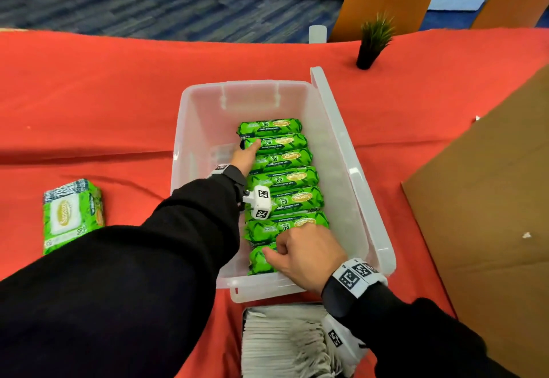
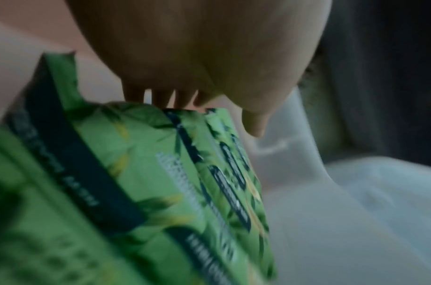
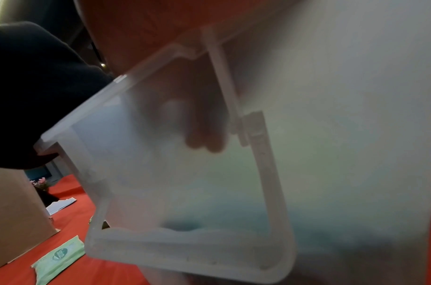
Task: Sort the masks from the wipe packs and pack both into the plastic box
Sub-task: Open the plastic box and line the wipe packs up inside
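A clear plastic box stands on the red cloth. Several green wipe packs stand on edge in a row along its right side. My left hand reaches into the box, its straight fingers pressing the left end of the second pack from the far end. In the left wrist view the left hand drops behind the packs. My right hand grips the top of the nearest pack, fingers curled. Through the box wall those fingers show blurred. A stack of white masks lies in front of the box.
One more wipe pack lies flat on the cloth to the left. The box lid leans along the box's right side. A cardboard box stands at the right, a small potted plant at the back. The box's left half holds no packs.
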Tool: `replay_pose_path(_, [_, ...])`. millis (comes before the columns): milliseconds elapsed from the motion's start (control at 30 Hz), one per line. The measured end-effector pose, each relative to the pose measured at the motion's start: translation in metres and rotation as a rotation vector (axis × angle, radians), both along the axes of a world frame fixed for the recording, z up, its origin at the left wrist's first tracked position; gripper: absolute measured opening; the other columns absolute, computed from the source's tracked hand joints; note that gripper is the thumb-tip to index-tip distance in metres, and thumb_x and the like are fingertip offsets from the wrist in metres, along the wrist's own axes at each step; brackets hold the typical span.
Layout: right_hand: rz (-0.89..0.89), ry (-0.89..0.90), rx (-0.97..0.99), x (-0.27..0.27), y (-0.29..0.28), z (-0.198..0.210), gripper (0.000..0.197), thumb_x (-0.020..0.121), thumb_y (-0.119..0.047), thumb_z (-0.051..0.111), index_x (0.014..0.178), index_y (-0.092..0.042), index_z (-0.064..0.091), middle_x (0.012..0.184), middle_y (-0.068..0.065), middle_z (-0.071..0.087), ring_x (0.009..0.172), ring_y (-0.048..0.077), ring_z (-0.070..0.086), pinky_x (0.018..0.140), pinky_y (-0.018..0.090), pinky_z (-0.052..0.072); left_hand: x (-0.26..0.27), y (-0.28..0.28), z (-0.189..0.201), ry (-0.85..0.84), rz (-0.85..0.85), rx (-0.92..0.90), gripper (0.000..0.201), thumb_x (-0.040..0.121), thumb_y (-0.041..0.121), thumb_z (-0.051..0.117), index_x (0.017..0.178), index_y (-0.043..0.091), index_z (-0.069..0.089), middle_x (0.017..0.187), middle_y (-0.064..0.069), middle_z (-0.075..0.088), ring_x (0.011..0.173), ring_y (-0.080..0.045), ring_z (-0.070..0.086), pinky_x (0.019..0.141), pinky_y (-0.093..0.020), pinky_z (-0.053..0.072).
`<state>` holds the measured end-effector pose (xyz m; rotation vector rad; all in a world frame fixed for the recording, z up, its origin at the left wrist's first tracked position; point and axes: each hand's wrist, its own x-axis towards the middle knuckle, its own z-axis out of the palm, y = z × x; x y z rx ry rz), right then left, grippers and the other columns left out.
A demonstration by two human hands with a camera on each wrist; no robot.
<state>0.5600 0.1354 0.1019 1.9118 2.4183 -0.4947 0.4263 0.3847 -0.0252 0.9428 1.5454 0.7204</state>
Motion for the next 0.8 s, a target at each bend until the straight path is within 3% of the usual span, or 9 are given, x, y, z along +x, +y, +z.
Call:
replay_pose_path(67, [0.006, 0.005, 0.019, 0.0, -0.001, 0.002, 0.051, 0.091, -0.065, 0.044, 0.07, -0.021, 0.057, 0.071, 0.008, 0.065, 0.08, 0.034, 0.062, 0.067, 0.037, 0.047, 0.006, -0.013, 0.03, 0.456, -0.21, 0.246, 0.114, 0.077, 0.078, 0.061, 0.162, 0.016, 0.014, 0.169, -0.01, 0.016, 0.153, -0.03, 0.02, 0.124, -0.048, 0.021])
replay_pose_path(133, [0.015, 0.013, 0.045, -0.001, -0.002, 0.002, 0.052, 0.092, -0.064, 0.044, 0.07, -0.019, 0.059, 0.072, 0.009, 0.066, 0.081, 0.035, 0.062, 0.065, 0.037, 0.043, 0.021, -0.039, 0.053, 0.79, -0.626, 0.464, 0.113, 0.079, 0.083, 0.054, 0.162, 0.03, 0.0, 0.171, -0.002, -0.006, 0.157, -0.028, -0.002, 0.124, -0.054, 0.007])
replay_pose_path(200, [0.024, 0.018, 0.061, 0.0, -0.002, 0.003, 0.052, 0.093, -0.063, 0.045, 0.069, -0.019, 0.059, 0.073, 0.01, 0.067, 0.081, 0.034, 0.064, 0.063, 0.036, 0.037, 0.035, -0.063, 0.051, 0.958, -1.028, 0.505, 0.117, 0.072, 0.093, 0.047, 0.16, 0.038, -0.006, 0.169, 0.001, -0.016, 0.156, -0.031, -0.013, 0.123, -0.06, -0.002])
replay_pose_path(267, [0.037, 0.006, 0.075, -0.001, -0.002, 0.004, 0.054, 0.093, -0.063, 0.044, 0.071, -0.018, 0.064, 0.074, 0.011, 0.069, 0.081, 0.034, 0.065, 0.062, 0.036, 0.036, 0.037, -0.075, 0.037, 1.065, -1.187, 0.486, 0.123, 0.065, 0.101, 0.035, 0.158, 0.039, -0.015, 0.168, -0.001, -0.023, 0.154, -0.035, -0.019, 0.122, -0.063, -0.006])
replay_pose_path(400, [0.046, 0.003, 0.082, -0.002, -0.001, 0.008, 0.052, 0.094, -0.06, 0.045, 0.075, -0.017, 0.067, 0.078, 0.012, 0.07, 0.085, 0.035, 0.066, 0.063, 0.036, 0.036, 0.036, -0.078, 0.031, 1.152, -1.163, 0.513, 0.124, 0.063, 0.103, 0.031, 0.156, 0.039, -0.021, 0.166, -0.002, -0.027, 0.153, -0.036, -0.022, 0.121, -0.063, -0.009])
replay_pose_path(533, [0.02, 0.012, 0.064, -0.004, -0.003, 0.014, 0.051, 0.094, -0.059, 0.046, 0.071, -0.017, 0.063, 0.073, 0.01, 0.066, 0.083, 0.035, 0.064, 0.063, 0.036, 0.038, 0.041, -0.086, 0.057, 1.058, -1.102, 0.483, 0.123, 0.069, 0.092, 0.053, 0.16, 0.038, -0.01, 0.17, -0.002, -0.013, 0.156, -0.034, -0.011, 0.122, -0.062, -0.003])
replay_pose_path(667, [-0.006, 0.039, 0.056, -0.004, -0.002, 0.012, 0.056, 0.092, -0.062, 0.045, 0.063, -0.015, 0.052, 0.061, 0.005, 0.054, 0.075, 0.033, 0.061, 0.059, 0.036, 0.039, 0.016, -0.098, 0.112, 0.747, -0.853, 0.53, 0.089, 0.085, 0.065, 0.067, 0.157, 0.027, 0.032, 0.163, -0.007, 0.032, 0.15, -0.026, 0.03, 0.122, -0.046, 0.025])
replay_pose_path(733, [-0.023, 0.074, 0.064, -0.004, -0.002, 0.009, 0.057, 0.091, -0.063, 0.046, 0.058, -0.017, 0.047, 0.059, 0.004, 0.054, 0.074, 0.031, 0.061, 0.06, 0.037, 0.043, -0.026, -0.106, 0.14, 0.515, -0.703, 0.5, 0.066, 0.09, 0.046, 0.073, 0.146, 0.019, 0.051, 0.147, -0.007, 0.054, 0.135, -0.02, 0.05, 0.114, -0.032, 0.038])
replay_pose_path(800, [-0.044, 0.121, 0.068, 0.0, -0.003, 0.006, 0.056, 0.09, -0.064, 0.049, 0.055, -0.02, 0.046, 0.057, 0.003, 0.053, 0.07, 0.028, 0.06, 0.06, 0.037, 0.045, -0.082, -0.112, 0.156, 0.328, -0.547, 0.433, 0.053, 0.087, 0.035, 0.078, 0.134, 0.015, 0.062, 0.127, -0.008, 0.069, 0.117, -0.017, 0.064, 0.106, -0.033, 0.048])
